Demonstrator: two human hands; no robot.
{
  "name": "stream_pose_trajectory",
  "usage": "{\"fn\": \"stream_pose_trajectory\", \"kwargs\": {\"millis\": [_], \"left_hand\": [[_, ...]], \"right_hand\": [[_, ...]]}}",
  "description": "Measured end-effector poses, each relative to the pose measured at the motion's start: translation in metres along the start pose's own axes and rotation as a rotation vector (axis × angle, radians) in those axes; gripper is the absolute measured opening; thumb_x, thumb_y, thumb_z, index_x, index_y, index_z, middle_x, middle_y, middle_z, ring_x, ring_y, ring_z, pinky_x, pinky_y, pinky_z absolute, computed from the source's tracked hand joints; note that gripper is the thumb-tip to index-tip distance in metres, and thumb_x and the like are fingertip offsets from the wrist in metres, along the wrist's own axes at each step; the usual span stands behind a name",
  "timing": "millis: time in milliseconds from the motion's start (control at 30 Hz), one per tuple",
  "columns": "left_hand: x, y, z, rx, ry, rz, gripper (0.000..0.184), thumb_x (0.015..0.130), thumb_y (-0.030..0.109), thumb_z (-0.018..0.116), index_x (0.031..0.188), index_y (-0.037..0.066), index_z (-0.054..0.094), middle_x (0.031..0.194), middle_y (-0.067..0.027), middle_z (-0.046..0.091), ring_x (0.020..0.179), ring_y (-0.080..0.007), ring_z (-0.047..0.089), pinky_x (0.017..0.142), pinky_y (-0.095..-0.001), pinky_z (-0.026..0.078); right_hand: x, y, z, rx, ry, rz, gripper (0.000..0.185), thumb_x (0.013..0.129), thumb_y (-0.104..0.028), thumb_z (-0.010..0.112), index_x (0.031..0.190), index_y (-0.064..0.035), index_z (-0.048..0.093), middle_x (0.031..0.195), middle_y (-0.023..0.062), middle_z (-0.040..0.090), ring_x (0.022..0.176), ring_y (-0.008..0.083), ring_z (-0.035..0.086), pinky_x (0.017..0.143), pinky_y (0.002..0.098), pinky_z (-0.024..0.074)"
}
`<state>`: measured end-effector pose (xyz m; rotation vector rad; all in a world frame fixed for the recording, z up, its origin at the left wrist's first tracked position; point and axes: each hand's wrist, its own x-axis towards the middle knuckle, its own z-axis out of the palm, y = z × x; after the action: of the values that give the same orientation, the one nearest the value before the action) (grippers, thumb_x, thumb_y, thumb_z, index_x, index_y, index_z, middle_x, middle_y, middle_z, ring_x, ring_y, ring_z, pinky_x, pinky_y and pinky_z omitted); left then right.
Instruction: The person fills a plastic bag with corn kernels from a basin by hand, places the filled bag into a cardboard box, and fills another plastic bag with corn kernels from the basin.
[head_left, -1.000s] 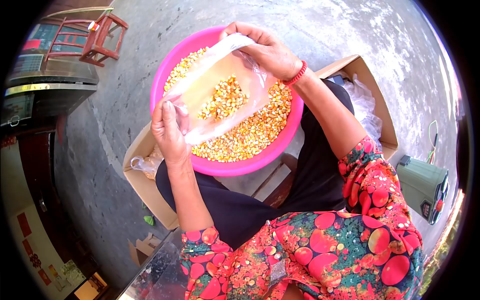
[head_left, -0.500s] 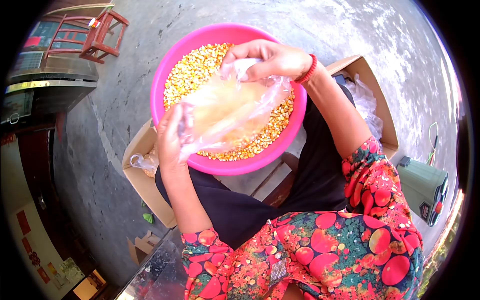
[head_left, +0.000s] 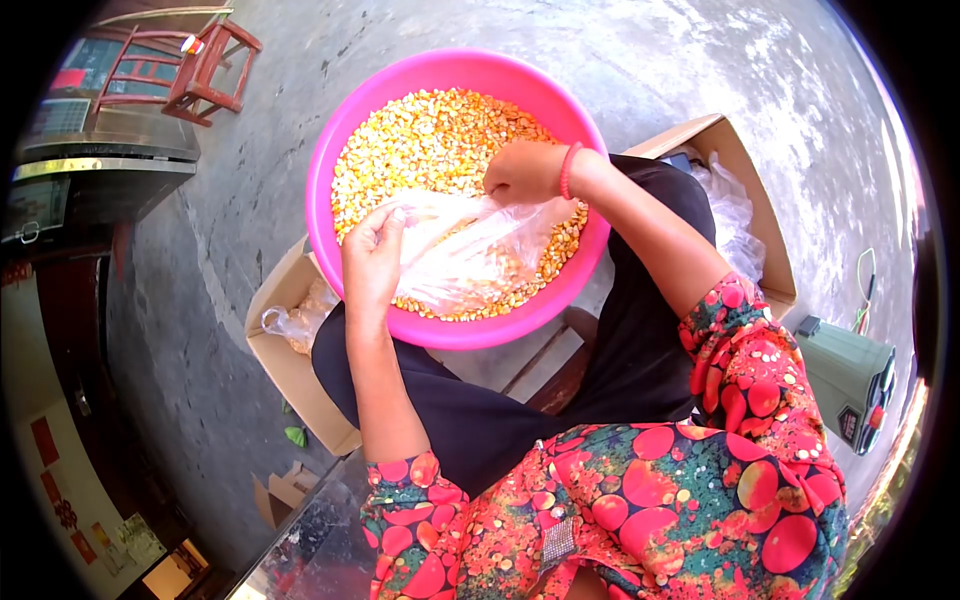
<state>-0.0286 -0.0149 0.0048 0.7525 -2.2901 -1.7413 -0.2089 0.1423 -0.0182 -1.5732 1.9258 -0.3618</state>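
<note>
A: What does the round pink plastic basin (head_left: 322,190) contain?
B: Loose yellow-orange maize kernels (head_left: 430,130); a thin, clear plastic bag (head_left: 465,265) is over them, toward the basin's near edge.
A: And the hands?
B: The left hand (head_left: 373,262), by the basin's left edge, pinches the bag between thumb and fingers. The right hand (head_left: 528,172), toward the right edge, is curled closed around the bag's upper right end, fingertips partly hidden.

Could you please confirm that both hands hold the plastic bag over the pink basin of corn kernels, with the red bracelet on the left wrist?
Not quite: the head view shows the red bracelet on the right wrist. The left hand and right hand do hold the plastic bag over the pink basin of corn kernels.
</note>
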Motion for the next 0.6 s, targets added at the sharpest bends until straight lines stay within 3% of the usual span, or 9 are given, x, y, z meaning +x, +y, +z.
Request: {"fn": "stream_pose_trajectory", "kwargs": {"millis": [33, 100, 200, 300, 433, 500, 533, 600], "left_hand": [[0.002, -0.004, 0.0, 0.0, 0.0, 0.001, 0.02, 0.093, 0.012, 0.053, 0.102, -0.002, 0.065, 0.08, 0.0016, 0.062, 0.07, -0.0043, 0.052, 0.063, -0.0203, 0.042], [0.006, -0.013, 0.002, -0.004, -0.063, 0.089, 0.019, 0.092, 0.009, 0.053, 0.105, -0.001, 0.064, 0.084, -0.0001, 0.064, 0.074, -0.0055, 0.055, 0.067, -0.0201, 0.044], [0.003, -0.006, 0.001, -0.159, -0.133, 0.037, 0.021, 0.092, 0.006, 0.052, 0.109, 0.0, 0.063, 0.088, -0.0025, 0.065, 0.079, -0.0074, 0.058, 0.071, -0.0204, 0.046], [0.002, 0.0, -0.004, -0.168, -0.194, -0.009, 0.025, 0.091, 0.003, 0.05, 0.113, 0.002, 0.062, 0.091, -0.0047, 0.066, 0.083, -0.0095, 0.059, 0.074, -0.0226, 0.047], [0.003, -0.003, 0.001, -0.224, -0.06, -0.016, 0.026, 0.09, -0.001, 0.046, 0.109, 0.001, 0.064, 0.093, -0.0056, 0.066, 0.082, -0.01, 0.059, 0.074, -0.0226, 0.046], [0.001, -0.004, -0.002, 0.218, -0.075, 0.04, 0.03, 0.085, -0.006, 0.043, 0.103, 0.0, 0.067, 0.098, -0.0058, 0.066, 0.083, -0.0104, 0.06, 0.075, -0.0213, 0.046], [0.001, -0.006, -0.001, 0.217, -0.074, 0.041, 0.03, 0.085, -0.006, 0.043, 0.103, 0.0, 0.067, 0.098, -0.0058, 0.066, 0.083, -0.0104, 0.06, 0.075, -0.0213, 0.046], [0.002, -0.014, 0.004, 0.236, -0.17, 0.043, 0.031, 0.077, -0.01, 0.043, 0.093, -0.002, 0.068, 0.1, -0.0135, 0.067, 0.096, -0.018, 0.063, 0.086, -0.0267, 0.046]], "right_hand": [[0.002, -0.002, 0.006, -0.144, -0.015, 0.06, 0.02, 0.078, -0.014, 0.052, 0.083, -0.0056, 0.07, 0.08, 0.0167, 0.067, 0.077, 0.0326, 0.065, 0.071, 0.0378, 0.0507], [0.006, -0.001, 0.016, -0.15, -0.012, 0.105, 0.021, 0.078, -0.013, 0.052, 0.084, -0.0049, 0.07, 0.081, 0.0173, 0.067, 0.079, 0.0334, 0.065, 0.072, 0.0388, 0.0508], [0.014, 0.003, 0.019, -0.209, -0.039, 0.246, 0.021, 0.076, -0.013, 0.054, 0.087, -0.0034, 0.07, 0.086, 0.0186, 0.067, 0.084, 0.0344, 0.065, 0.072, 0.0401, 0.0513], [0.014, 0.008, 0.015, -0.179, 0.137, 0.343, 0.021, 0.076, -0.012, 0.055, 0.088, -0.0033, 0.07, 0.089, 0.0186, 0.067, 0.086, 0.0335, 0.065, 0.072, 0.0406, 0.0518], [0.011, 0.013, 0.007, -0.102, 0.154, 0.251, 0.016, 0.078, -0.017, 0.055, 0.085, -0.0076, 0.067, 0.084, 0.0139, 0.066, 0.085, 0.032, 0.063, 0.075, 0.0402, 0.0496], [0.008, 0.016, 0.0, -0.035, 0.305, -0.007, 0.022, 0.08, -0.018, 0.058, 0.097, -0.0072, 0.065, 0.096, 0.0138, 0.064, 0.093, 0.0301, 0.061, 0.082, 0.0368, 0.048], [0.011, 0.018, 0.0, -0.037, 0.304, -0.007, 0.022, 0.08, -0.018, 0.058, 0.097, -0.0072, 0.065, 0.096, 0.0138, 0.064, 0.093, 0.0301, 0.061, 0.082, 0.0368, 0.048], [0.025, 0.023, 0.005, 0.25, 0.541, -0.059, 0.024, 0.08, -0.02, 0.057, 0.1, -0.0097, 0.066, 0.091, 0.0123, 0.065, 0.092, 0.0298, 0.061, 0.081, 0.042, 0.0477]]}}
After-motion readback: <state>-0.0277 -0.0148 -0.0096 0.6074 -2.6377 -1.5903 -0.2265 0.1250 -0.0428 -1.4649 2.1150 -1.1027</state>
